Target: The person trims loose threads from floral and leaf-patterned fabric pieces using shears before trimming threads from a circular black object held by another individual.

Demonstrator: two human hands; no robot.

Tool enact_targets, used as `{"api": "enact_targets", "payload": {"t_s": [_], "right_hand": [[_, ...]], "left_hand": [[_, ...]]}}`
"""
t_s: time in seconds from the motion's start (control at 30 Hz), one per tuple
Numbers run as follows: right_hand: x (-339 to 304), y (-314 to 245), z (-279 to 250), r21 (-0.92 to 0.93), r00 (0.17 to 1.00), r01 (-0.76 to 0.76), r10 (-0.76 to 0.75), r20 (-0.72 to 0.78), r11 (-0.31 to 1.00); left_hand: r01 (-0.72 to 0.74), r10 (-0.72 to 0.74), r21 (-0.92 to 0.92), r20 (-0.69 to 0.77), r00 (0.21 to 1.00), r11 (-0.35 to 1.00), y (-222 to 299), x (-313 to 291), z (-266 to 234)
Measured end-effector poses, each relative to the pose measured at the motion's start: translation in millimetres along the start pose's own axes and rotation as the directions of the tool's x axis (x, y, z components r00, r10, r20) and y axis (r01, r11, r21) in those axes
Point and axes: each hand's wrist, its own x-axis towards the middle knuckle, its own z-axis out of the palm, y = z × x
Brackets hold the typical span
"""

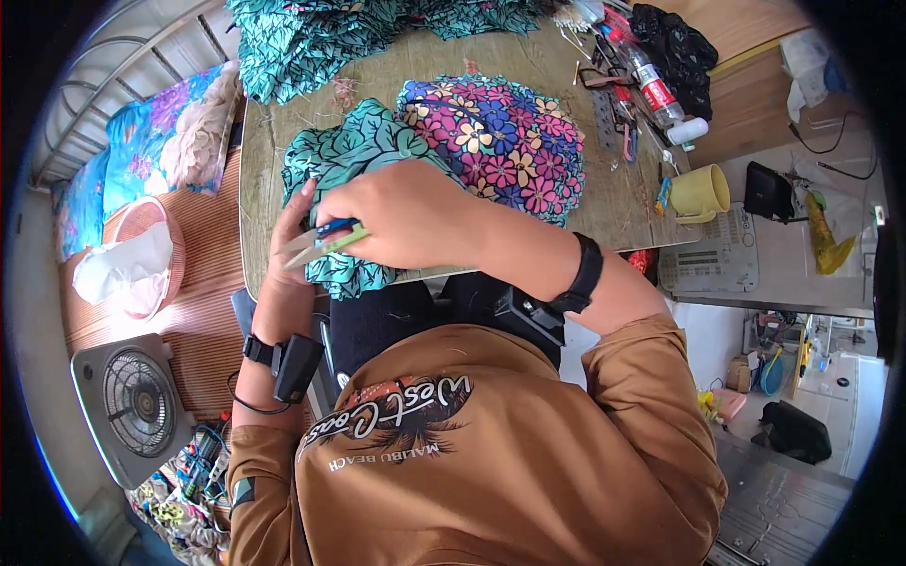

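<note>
A green cloth with a dark leaf print (354, 151) lies bunched at the table's near left, partly hanging over the front edge. My left hand (291, 231) grips its left side, fingers partly hidden by the folds. Across the cloth reaches my right hand (406, 212), closed around thread snips (342, 240) with blue and green handles. The snips' blades point left, towards my left hand and slightly apart. Right beside the green cloth rests a bundle of flower-print cloth (510, 141) in pink, blue and cream.
More green leaf-print cloth (321, 47) is piled at the table's far side. A bottle (656, 90), a black plastic bag (675, 52) and small tools crowd the far right. A yellow mug (700, 193) stands near the right edge. To the left are a pink basket (175, 274) and a fan (137, 401).
</note>
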Motion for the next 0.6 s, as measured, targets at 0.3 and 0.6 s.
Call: {"api": "enact_targets", "payload": {"t_s": [0.3, 0.6], "right_hand": [[-52.2, 54.8, -34.1, 0.089, 0.863, -0.307, 0.317, -0.393, 0.947], [-69.6, 67.2, -65.4, -0.334, 0.692, -0.720, 0.668, -0.274, 0.609]], "left_hand": [[0.178, -0.075, -0.405, 0.258, 0.963, 0.897, 15.6, -3.7, 36.2], [0.144, -0.076, -0.354, 0.197, 0.977, 0.924, 14.0, -2.7, 33.1]]}}
